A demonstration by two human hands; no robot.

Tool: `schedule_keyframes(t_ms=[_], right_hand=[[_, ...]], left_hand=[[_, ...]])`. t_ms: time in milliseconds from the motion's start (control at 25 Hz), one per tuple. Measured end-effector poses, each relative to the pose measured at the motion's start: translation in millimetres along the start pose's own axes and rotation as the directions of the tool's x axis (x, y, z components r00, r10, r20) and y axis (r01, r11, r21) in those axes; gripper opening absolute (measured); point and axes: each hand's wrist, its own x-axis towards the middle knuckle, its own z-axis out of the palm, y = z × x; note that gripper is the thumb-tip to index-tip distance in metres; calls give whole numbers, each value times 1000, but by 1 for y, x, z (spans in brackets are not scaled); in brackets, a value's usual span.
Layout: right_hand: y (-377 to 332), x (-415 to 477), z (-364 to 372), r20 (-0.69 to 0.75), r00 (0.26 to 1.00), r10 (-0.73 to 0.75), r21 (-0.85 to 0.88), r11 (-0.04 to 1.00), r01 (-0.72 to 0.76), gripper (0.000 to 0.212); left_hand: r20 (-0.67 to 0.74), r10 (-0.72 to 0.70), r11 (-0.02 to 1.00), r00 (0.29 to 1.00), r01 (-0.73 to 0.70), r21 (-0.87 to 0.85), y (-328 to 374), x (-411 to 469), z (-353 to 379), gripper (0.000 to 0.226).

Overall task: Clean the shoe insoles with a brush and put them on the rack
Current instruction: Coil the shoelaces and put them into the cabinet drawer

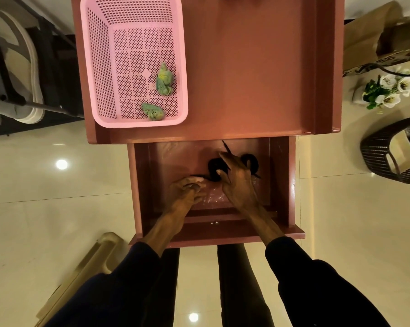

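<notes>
Hands work inside an open drawer (279,185) pulled out from the front of a reddish-brown bench (246,67). The right hand (238,182) lies over the dark, curled insoles (214,166) on the drawer floor. Its thumb is tucked against the left curl and its fingers are bent over the top, grasping them. A thin dark stem (225,147) sticks out just beyond those fingers; what it belongs to cannot be told. The left hand (187,192) sits just beside the right one, with its fingertips bunched at a thin dark edge. Whether it pinches that edge or only touches it cannot be told. Both forearms come out of dark sleeves.

On the bench top, at the left, stands a pink basket (138,122) of perforated plastic, with two crumpled green cloths (164,79) lying apart in its near right corner. To the left of the bench, on the floor, is a dark rack (50,55) holding a pale shoe (27,74). To the right lie a brown paper bag (374,31), white flowers (389,89) and a dark wicker basket (383,149).
</notes>
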Motion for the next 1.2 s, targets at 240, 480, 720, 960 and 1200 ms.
schedule_keyframes(t_ms=[240, 480, 720, 960, 1200], right_hand=[[3, -7, 10, 116, 993, 38, -47, 998, -33, 83], [5, -4, 26, 18, 996, 87, -92, 992, -85, 65], [-24, -35, 9, -138, 976, 171, 41, 985, -167, 52], [-55, -76, -34, -278, 909, 311, 203, 944, -261, 19], [-63, -74, -64, -219, 927, 306, 251, 935, -250, 18]], left_hand=[[5, -40, 999, 999, 40, 5, 0, -2, 2, 24], [13, -9, 1000, 1000, 9, 11, -2, -3, -4, 24], [22, -3, 1000, 1000, 2, 24, 6, -18, -13, 25], [31, 55, 998, 998, -56, 34, 30, -46, -21, 22], [-1, 103, 994, 995, -103, 42, 44, -65, -20, 18]])
